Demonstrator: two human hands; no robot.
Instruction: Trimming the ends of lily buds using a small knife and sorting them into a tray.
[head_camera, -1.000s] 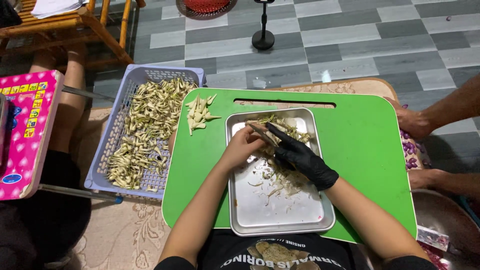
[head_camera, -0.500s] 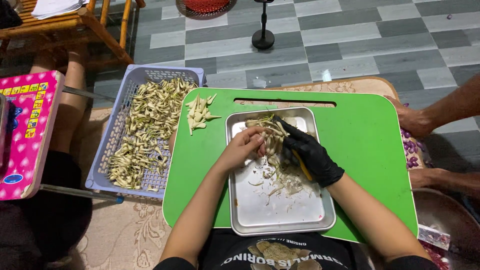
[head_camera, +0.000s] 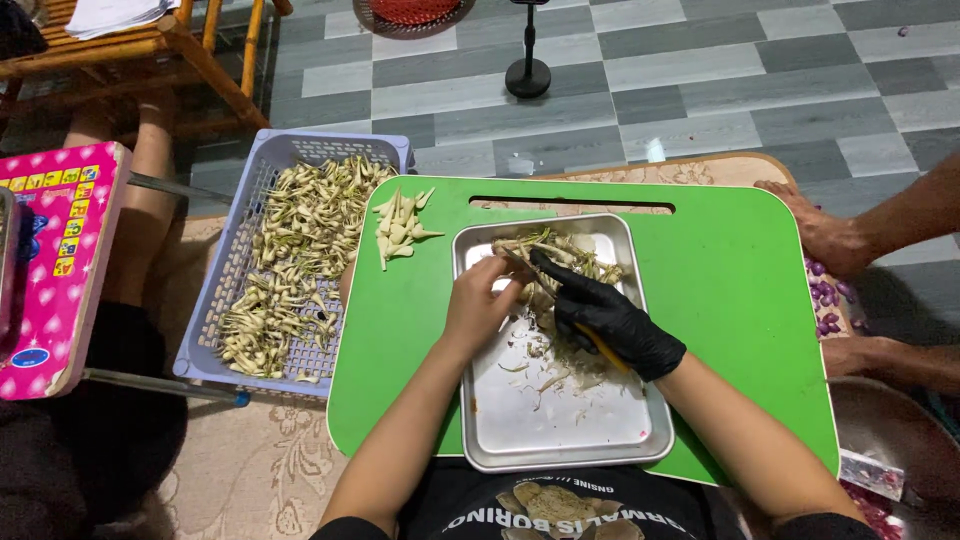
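— Steel is what I'm working over: a shallow metal tray (head_camera: 560, 440) sits on the green counter (head_camera: 740, 320), pulled close to my body so both arms can rest while I work.

— What are your hands doing?

— The left hand (head_camera: 478, 305), bare, is closed with pinched fingers on a pale stalk at the near edge of the heap of stalks (head_camera: 562, 258), holding it steady. The right hand (head_camera: 610, 318), in a black glove, is clamped round a yellow-handled tool (head_camera: 603, 347); I take it for a small knife, though the blade is hidden among the stalks. The two hands meet over the tray's far half, almost touching.

— Why the glove on one side only?

— My guess is that it guards the tool hand from sap or staining, while the bare one keeps its feel for the stalk.

— And the scraps?

— Thin trimmings (head_camera: 555, 378) lie scattered in the tray's middle, under the hands, so the tray catches them. A small pile of cleaned pale pieces (head_camera: 400, 230) lies on the counter, just off the tray's left corner. Beside it, to my left, a lilac plastic basket (head_camera: 228, 290) holds a great many more, within easy reach.

— Anyone else about?

— Another person's hand (head_camera: 825, 235) rests at the counter's right edge, near some purple bits (head_camera: 828, 305) on the mat.
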